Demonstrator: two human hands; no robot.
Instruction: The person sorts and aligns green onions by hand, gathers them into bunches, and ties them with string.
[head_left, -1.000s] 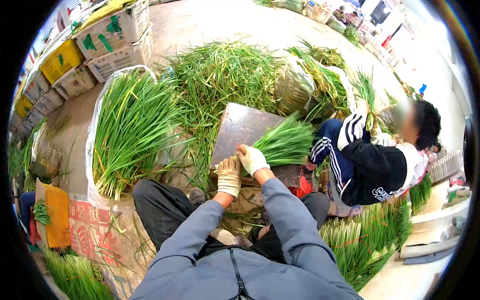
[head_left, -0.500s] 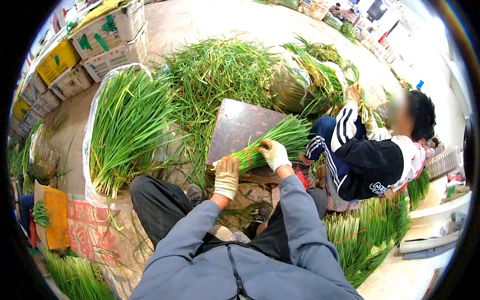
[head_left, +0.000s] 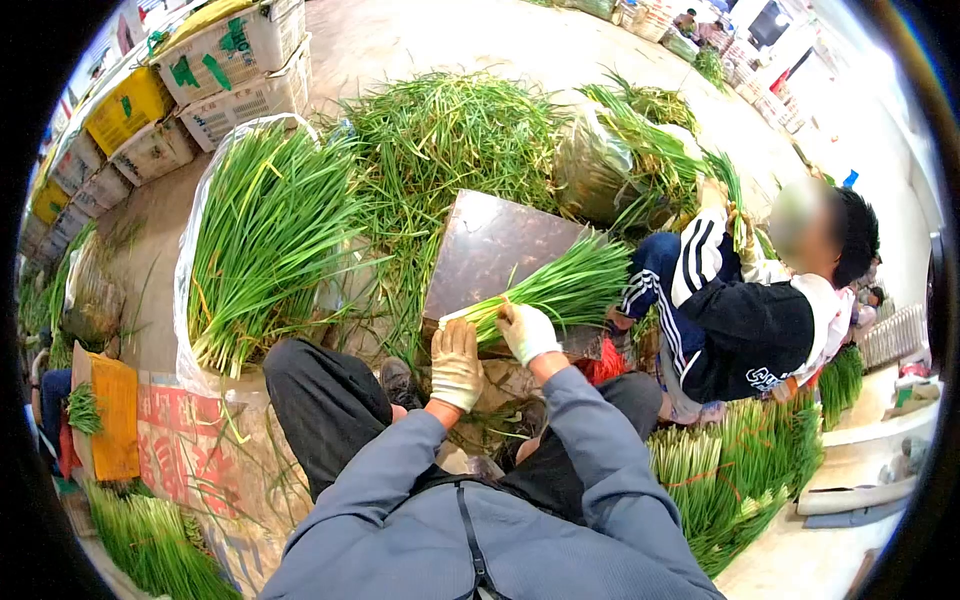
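Observation:
A bunch of green garlic chives (head_left: 575, 283) lies across a dark brown board (head_left: 490, 240) in front of me, its pale stalk ends toward the left. My right hand (head_left: 527, 333), in a whitish work glove, is closed on the bunch near its stalk end. My left hand (head_left: 456, 362), gloved too with brownish fingers, has its fingers straight and flat beside the stalk ends. The band round the bunch is largely hidden by my right hand.
Loose chives (head_left: 450, 150) are heaped behind the board. A larger bundle (head_left: 265, 240) stands in clear plastic at left. A seated co-worker (head_left: 750, 300) handles chives at right. Tied bunches (head_left: 740, 460) stand near my right side, red strings (head_left: 603, 362) by my knee. Crates (head_left: 235, 60) are stacked far left.
My right hand has shifted toward the stalk ends and now covers most of the orange band. My left hand has moved slightly right. The whole view has turned a little.

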